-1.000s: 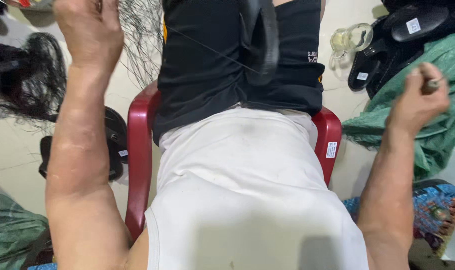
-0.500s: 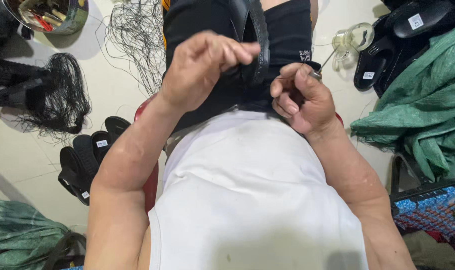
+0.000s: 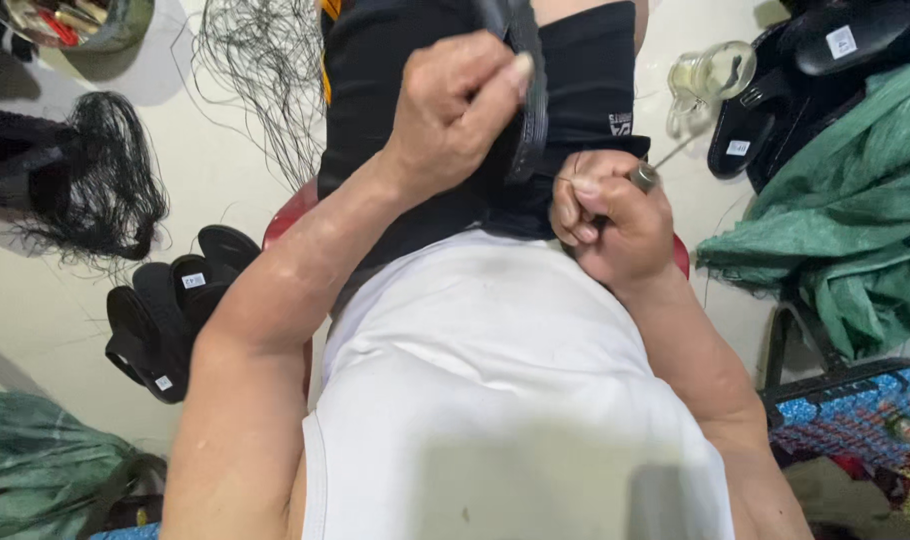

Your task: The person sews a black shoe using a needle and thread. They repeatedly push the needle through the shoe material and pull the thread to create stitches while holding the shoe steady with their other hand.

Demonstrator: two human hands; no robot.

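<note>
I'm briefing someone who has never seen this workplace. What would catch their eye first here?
The two raised hands at centre: the left hand pinches a black sandal held on the lap, and the right hand is fisted round a thin metal tool. Next, tangled black thread on the pale floor upper left, and the green cloth at right.

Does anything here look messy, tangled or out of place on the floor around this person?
Yes. A loose tangle of thin black thread sprawls across the pale floor at upper left, unspooled rather than wound. A denser black bundle lies beside it with stray strands. A green cloth is heaped crumpled at right. The black sandals are stacked fairly neatly.
</note>
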